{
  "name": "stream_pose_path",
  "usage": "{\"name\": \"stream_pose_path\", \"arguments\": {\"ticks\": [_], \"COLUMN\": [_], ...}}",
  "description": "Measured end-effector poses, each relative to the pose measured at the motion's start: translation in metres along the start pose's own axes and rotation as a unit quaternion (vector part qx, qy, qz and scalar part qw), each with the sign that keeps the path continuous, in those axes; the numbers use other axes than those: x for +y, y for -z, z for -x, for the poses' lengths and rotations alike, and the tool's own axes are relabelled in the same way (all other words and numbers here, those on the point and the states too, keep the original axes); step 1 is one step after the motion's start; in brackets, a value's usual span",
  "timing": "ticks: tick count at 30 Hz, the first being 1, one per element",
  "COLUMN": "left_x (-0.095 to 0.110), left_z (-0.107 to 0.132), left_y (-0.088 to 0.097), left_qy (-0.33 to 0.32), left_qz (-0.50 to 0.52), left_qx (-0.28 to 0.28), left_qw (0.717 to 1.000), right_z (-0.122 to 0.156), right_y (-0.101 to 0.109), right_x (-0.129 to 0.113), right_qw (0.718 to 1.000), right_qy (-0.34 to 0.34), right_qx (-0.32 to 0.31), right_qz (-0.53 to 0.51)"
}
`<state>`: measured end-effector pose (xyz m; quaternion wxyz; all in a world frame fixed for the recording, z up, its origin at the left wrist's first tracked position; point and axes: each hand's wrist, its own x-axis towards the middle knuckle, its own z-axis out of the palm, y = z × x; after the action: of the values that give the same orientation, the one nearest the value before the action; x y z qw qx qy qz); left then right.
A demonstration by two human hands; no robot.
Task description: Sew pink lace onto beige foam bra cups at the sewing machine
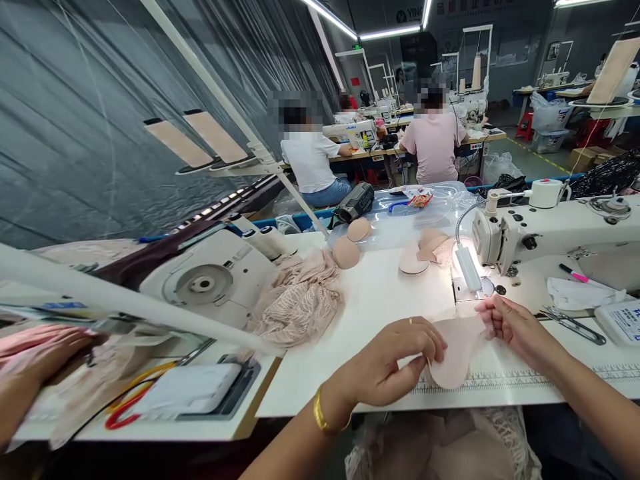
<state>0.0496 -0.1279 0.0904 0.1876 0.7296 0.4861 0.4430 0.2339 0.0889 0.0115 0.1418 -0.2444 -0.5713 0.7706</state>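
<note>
A pale pink bra cup (pixel 454 357) lies over the front of the white sewing table, its rounded end toward the ruler strip. My left hand (pixel 400 360), with a gold bangle at the wrist, pinches the cup's left edge between thumb and fingers. At its upper right, my right hand (pixel 505 323) is closed on the cup's sheer edge, just in front of the needle area. The sewing machine (pixel 500 233) stands beyond my right hand, and its lamp (pixel 469 267) lights the needle plate. More beige cup pieces (pixel 414 259) lie left of the machine head.
Crumpled beige lace (pixel 305 300) and two round pads (pixel 346 253) lie to the left. Thread snips (pixel 575 325) and a white box (pixel 620 323) are at the right. A co-worker's hand (pixel 55 353) rests on pink fabric at far left. Other people sit at machines ahead.
</note>
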Motion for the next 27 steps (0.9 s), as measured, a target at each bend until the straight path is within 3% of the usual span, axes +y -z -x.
{"name": "stream_pose_path", "arguments": {"ticks": [4, 7, 10, 13, 16, 19, 20, 22, 24, 27], "left_x": [-0.003, -0.009, -0.013, -0.011, -0.006, -0.006, -0.009, -0.017, -0.027, -0.043], "left_z": [-0.013, -0.021, -0.032, -0.045, -0.052, -0.046, -0.043, -0.035, -0.029, -0.033], "left_y": [-0.004, -0.006, -0.005, 0.002, 0.011, 0.011, 0.008, -0.002, -0.015, -0.032], "left_qy": [-0.002, 0.057, 0.105, 0.138, 0.177, 0.141, 0.104, 0.021, -0.018, -0.019], "left_qz": [-0.015, -0.078, -0.146, -0.139, -0.154, -0.255, -0.306, -0.409, -0.478, -0.485], "left_qx": [-0.07, -0.046, -0.03, -0.115, -0.164, -0.092, -0.061, -0.037, -0.067, -0.153], "left_qw": [0.997, 0.994, 0.983, 0.974, 0.958, 0.952, 0.944, 0.911, 0.876, 0.861], "right_z": [0.014, 0.028, 0.04, 0.047, 0.046, 0.036, 0.03, 0.016, -0.001, -0.024], "right_y": [-0.001, -0.007, -0.018, -0.027, -0.031, -0.026, -0.023, -0.014, -0.003, 0.017], "right_x": [-0.008, -0.013, -0.018, -0.027, -0.039, -0.042, -0.04, -0.03, -0.019, -0.005], "right_qw": [0.99, 0.956, 0.873, 0.756, 0.672, 0.622, 0.617, 0.634, 0.678, 0.727], "right_qy": [0.048, 0.125, 0.291, 0.459, 0.549, 0.602, 0.605, 0.575, 0.506, 0.416], "right_qx": [-0.032, -0.039, -0.058, -0.089, -0.08, -0.03, -0.013, -0.001, -0.033, -0.097], "right_qz": [0.13, 0.262, 0.386, 0.458, 0.491, 0.5, 0.504, 0.517, 0.531, 0.538]}}
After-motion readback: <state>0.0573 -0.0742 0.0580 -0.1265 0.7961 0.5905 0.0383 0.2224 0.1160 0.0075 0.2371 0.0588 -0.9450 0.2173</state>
